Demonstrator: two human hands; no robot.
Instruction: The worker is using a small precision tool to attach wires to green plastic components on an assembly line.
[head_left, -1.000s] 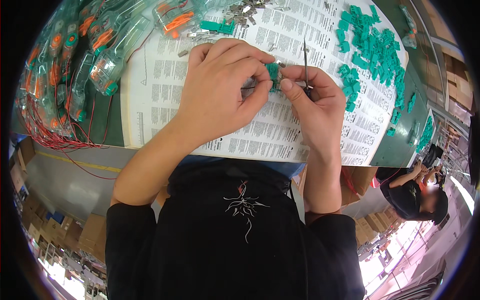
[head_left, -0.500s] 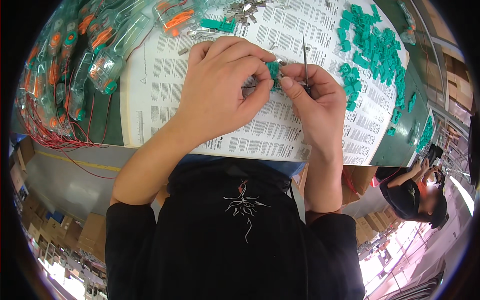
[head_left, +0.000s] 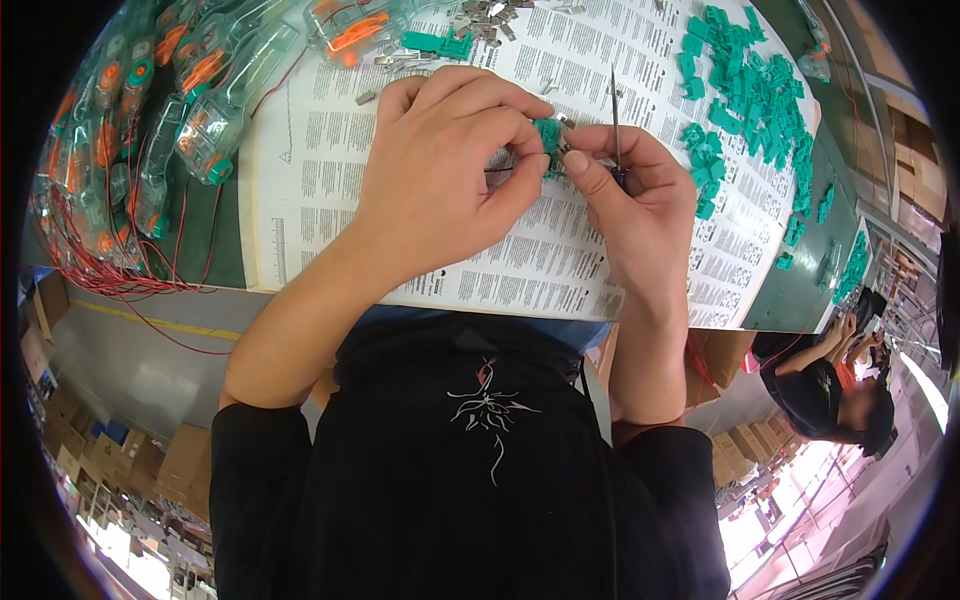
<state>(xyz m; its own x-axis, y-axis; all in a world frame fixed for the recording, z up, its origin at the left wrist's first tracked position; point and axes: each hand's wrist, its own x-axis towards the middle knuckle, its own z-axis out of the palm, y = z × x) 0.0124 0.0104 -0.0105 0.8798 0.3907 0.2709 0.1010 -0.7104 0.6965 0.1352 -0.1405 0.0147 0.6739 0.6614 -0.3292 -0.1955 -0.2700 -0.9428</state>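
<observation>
Left grip clamps a small green plastic part, partly hidden, above white printed paper; right grip holds a thin-shafted dark tool, handle mostly hidden. Between forearms, open paper reaches the green desk's near edge.

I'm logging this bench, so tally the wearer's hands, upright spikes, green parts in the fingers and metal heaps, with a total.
Left hand and right hand: 2
Upright spike: 1
Held green part: 1
Metal heap: 1
Total: 5

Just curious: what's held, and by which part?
Left hand: green part, by its left side. Right hand: thin tool, by its dark end; any pinch unclear.
</observation>
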